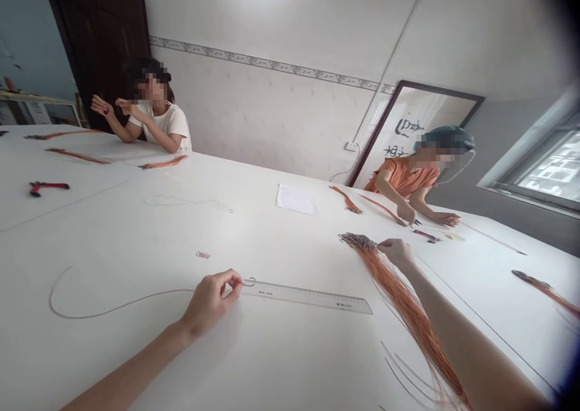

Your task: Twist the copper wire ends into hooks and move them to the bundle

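Between the thumb and fingers of my left hand [215, 296] is a fish hook [250, 282], its curved end sticking out over the left end of a clear ruler [312, 295]. A thin brownish line [122, 311] trails from this hand leftward in a loose curve on the table. My right hand [399, 254] is closed, fingertips touching the edge of a bundle of dark fish hooks [360, 240]; what they pinch there is too small to make out. Long orange lines [408, 308] run from that bundle toward me, passing beside my right forearm.
On the white table [158, 362] lie a small pinkish piece [203, 254], a paper sheet [295, 199], a thin line with a hook [190, 202] and red-handled pliers [48, 187]. Two people sit opposite: a white sleeve [179, 127] at left, an orange sleeve [385, 169] at right, near smaller orange bundles [347, 199].
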Tool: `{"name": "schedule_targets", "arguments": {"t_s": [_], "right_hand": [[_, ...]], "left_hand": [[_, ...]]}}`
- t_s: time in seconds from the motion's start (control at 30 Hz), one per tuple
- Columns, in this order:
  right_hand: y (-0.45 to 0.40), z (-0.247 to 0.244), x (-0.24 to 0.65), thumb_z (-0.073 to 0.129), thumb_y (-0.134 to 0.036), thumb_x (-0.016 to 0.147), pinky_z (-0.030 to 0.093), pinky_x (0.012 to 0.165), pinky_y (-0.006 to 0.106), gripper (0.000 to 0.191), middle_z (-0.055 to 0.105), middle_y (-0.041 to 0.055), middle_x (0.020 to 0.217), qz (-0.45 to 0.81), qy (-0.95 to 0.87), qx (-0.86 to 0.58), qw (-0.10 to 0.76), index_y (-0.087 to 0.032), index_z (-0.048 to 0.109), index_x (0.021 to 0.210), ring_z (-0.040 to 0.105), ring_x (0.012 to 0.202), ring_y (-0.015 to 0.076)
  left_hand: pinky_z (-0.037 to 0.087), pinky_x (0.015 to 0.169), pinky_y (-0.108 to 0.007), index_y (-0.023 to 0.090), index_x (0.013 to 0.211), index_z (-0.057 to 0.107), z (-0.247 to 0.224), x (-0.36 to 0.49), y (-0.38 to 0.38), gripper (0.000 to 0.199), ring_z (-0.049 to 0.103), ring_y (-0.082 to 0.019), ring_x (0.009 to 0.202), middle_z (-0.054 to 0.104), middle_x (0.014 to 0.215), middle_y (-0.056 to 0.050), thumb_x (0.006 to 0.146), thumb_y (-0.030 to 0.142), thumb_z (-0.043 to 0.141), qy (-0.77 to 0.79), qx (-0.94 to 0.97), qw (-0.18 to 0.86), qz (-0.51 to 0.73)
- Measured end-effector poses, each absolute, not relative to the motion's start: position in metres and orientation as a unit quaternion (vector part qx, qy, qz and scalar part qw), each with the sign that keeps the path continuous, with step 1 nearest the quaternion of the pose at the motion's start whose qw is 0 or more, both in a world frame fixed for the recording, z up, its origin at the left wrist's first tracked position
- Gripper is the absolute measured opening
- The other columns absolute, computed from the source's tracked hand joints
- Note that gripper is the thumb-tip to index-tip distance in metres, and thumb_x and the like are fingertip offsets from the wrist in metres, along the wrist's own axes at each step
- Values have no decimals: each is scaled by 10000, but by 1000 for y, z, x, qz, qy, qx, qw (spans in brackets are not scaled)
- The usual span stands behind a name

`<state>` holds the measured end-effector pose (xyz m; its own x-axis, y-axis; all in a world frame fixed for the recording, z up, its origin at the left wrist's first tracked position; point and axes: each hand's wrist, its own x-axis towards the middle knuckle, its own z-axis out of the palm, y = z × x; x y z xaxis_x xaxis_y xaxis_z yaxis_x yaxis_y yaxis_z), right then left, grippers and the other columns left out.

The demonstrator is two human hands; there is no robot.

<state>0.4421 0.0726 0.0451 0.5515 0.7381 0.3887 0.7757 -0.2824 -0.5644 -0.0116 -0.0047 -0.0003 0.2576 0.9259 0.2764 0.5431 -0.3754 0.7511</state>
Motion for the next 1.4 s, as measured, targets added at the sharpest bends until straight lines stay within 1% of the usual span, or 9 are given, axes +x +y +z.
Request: {"name": "schedule_targets", "arguments": {"t_s": [0.1, 0.23, 0.4, 0.53, 0.63, 0.7, 0.8, 1.13, 1.4], "right_hand": [[94, 38, 446, 641, -116, 623, 413, 626, 425, 252, 514, 63, 445, 2, -440, -816, 374, -186, 498, 428, 579, 646, 299], [105, 34, 441, 578, -106, 599, 399, 708, 467, 230, 514, 75, 501, 2, -422, -811, 405, -225, 447, 452, 574, 775, 340], [104, 28, 404, 492, -104, 625, 392, 807, 470, 97, 609, 114, 706, 21, -449, -784, 428, -189, 525, 591, 577, 873, 296], [81, 21, 327, 558, -228, 675, 451, 735, 365, 125, 673, 90, 804, 144, -578, -694, 404, -163, 632, 752, 606, 764, 211], [50, 17, 255, 540, -301, 724, 474, 656, 293, 182, 679, 40, 746, 244, -662, -605, 370, -167, 647, 784, 617, 695, 162], [31, 16, 216, 511, -307, 764, 463, 656, 284, 187, 671, 37, 765, 285, -705, -545, 354, -169, 632, 798, 603, 705, 150], [16, 13, 179, 483, -287, 785, 432, 617, 271, 166, 648, 30, 787, 295, -710, -539, 345, -180, 606, 817, 562, 692, 141], [23, -12, 159, 454, -158, 728, 415, 639, 262, 161, 633, 14, 754, 294, -672, -561, 385, -178, 614, 736, 528, 666, 130], [21, -18, 160, 470, -111, 717, 420, 649, 261, 165, 620, 11, 751, 301, -674, -553, 386, -179, 621, 726, 541, 680, 131]], "left_hand": [[397, 525, -235, 215, 736, 604, -3, -12, -2, 171, 481, -125, 560, 608, 711, 0, 823, 290, 477, 473, 760, 248, 370], [456, 615, -269, 217, 755, 613, -7, -12, 2, 163, 530, -150, 657, 601, 736, -16, 834, 244, 474, 459, 770, 235, 376], [463, 646, -274, 223, 759, 599, -7, -12, 4, 154, 530, -171, 761, 612, 722, -4, 844, 204, 472, 440, 780, 236, 378], [461, 701, -289, 210, 746, 587, -7, -11, 6, 152, 523, -174, 804, 620, 741, -5, 847, 186, 475, 438, 774, 236, 392], [464, 739, -310, 201, 761, 600, -7, -7, 11, 142, 522, -183, 839, 623, 767, -14, 841, 194, 482, 442, 762, 237, 410], [467, 752, -320, 197, 786, 613, -8, -4, 16, 142, 528, -189, 868, 626, 786, -20, 839, 203, 482, 445, 757, 242, 413], [469, 762, -315, 198, 801, 619, -8, 1, 21, 145, 547, -184, 881, 636, 799, -16, 837, 204, 479, 450, 757, 251, 403], [440, 600, -251, 179, 733, 630, -14, 2, 26, 160, 561, -133, 658, 629, 751, -9, 801, 125, 496, 472, 761, 236, 377], [449, 590, -238, 161, 714, 645, -19, 1, 29, 178, 549, -114, 618, 607, 761, -19, 770, 57, 512, 486, 766, 214, 362]]}}
